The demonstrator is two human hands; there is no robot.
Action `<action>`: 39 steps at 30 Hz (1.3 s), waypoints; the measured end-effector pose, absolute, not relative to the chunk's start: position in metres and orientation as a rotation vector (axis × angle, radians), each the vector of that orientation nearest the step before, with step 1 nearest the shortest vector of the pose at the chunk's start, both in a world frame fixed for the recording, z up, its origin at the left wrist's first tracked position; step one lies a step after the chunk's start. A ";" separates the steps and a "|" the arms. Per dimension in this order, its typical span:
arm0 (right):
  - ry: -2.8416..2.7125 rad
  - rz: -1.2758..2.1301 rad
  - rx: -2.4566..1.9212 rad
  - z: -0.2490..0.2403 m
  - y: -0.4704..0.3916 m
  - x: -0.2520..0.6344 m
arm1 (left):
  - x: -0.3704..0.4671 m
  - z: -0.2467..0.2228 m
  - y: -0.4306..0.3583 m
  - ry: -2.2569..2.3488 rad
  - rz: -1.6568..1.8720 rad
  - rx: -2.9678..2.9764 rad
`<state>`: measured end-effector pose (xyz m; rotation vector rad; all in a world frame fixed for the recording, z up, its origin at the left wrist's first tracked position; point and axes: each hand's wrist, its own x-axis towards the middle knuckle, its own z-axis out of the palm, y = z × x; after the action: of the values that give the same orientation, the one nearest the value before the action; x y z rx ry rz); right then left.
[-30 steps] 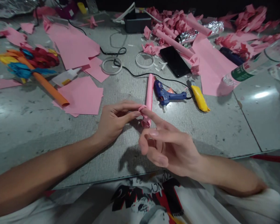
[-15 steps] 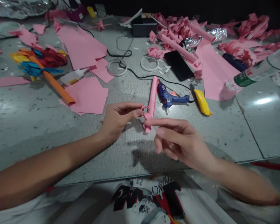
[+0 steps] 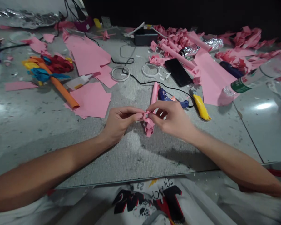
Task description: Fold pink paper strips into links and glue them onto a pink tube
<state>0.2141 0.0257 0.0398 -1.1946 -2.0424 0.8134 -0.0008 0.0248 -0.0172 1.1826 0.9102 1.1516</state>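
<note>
A rolled pink paper tube (image 3: 155, 91) lies on the grey table (image 3: 128, 159), with folded pink paper pieces (image 3: 149, 127) at its near end. Thumb and forefinger of my left hand (image 3: 121, 122) pinch a small pink paper strip (image 3: 145, 116) from the left. From the right, my right hand (image 3: 172, 118) pinches the same strip, its fingertips close to the left ones and partly over the tube. Just behind my right hand is a blue glue gun (image 3: 165, 96), partly covered by it.
Right of the glue gun lies a yellow-handled tool (image 3: 201, 107). A black phone (image 3: 178, 72), a plastic bottle (image 3: 248, 82) and pink scraps lie at the right. Pink sheets (image 3: 91, 101) and an orange paper tube (image 3: 65, 93) are at the left. A black cord crosses behind.
My right hand has moved up and left, and its fingers have closed on the pink strip. My left hand keeps its pinch. The camera view has shifted slightly.
</note>
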 end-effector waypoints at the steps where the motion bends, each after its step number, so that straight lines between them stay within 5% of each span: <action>1: -2.031 0.821 -1.179 0.039 0.025 0.214 | -0.001 -0.017 0.025 0.907 1.149 1.188; 12: -1.617 1.401 -1.100 0.029 0.021 0.215 | 0.003 -0.002 0.020 0.949 1.132 1.358; 27: -1.711 1.203 -1.058 0.016 0.010 0.213 | 0.002 -0.001 0.016 0.982 1.114 1.405; 39: -1.402 1.547 -0.991 0.016 0.017 0.213 | -0.001 -0.008 0.021 0.962 1.087 1.333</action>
<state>0.2134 0.0171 0.0159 -0.9907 -1.4016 1.5470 -0.0005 0.0212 -0.0076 1.3327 0.9616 1.0873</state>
